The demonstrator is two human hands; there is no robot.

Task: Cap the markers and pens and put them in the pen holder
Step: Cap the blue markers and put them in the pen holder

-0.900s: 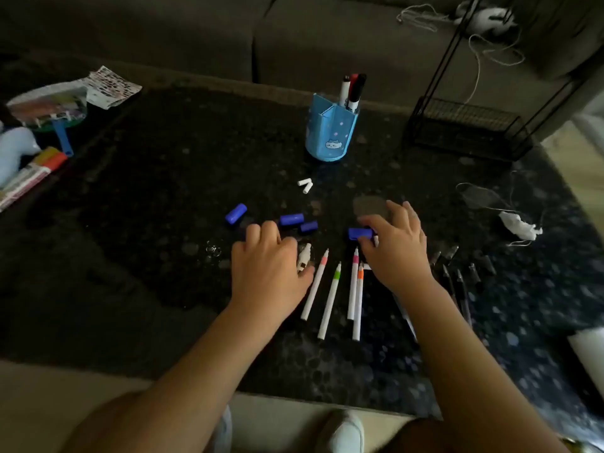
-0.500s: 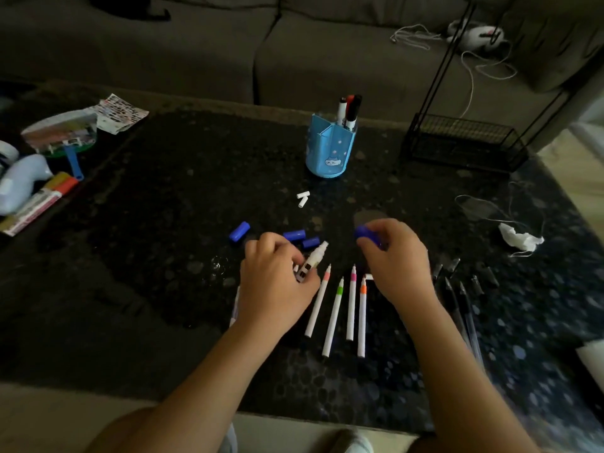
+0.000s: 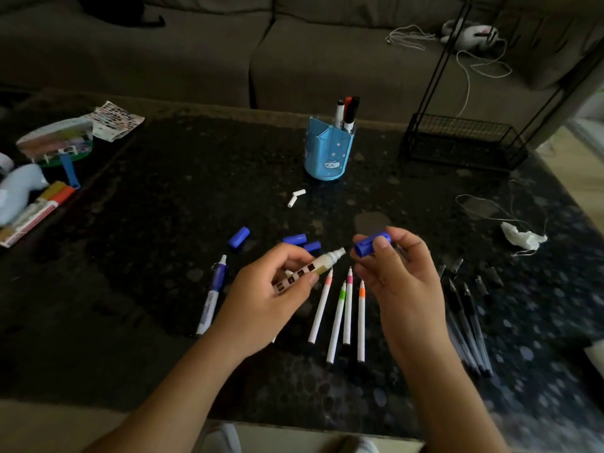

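Since half a second earlier, both hands had lifted off the dark speckled tabletop (image 3: 163, 256) and drawn together, well in front of the light blue plastic pen holder (image 3: 328, 152); the left hand (image 3: 274, 289) gripped a stubby white marker with a chequered label (image 3: 313, 269), bare tip aimed right; the right hand (image 3: 402, 273) pinched a blue plastic cap (image 3: 372, 245) between thumb and fingers, just beside the tip, apparently not yet touching. Likely risks: the cap sat slightly off the marker's line, so it could seat crooked or slip from the shallow pinch; the bare tip could smear a finger. Both wrists were raised, palms turned inward, forearms converging toward the holder.
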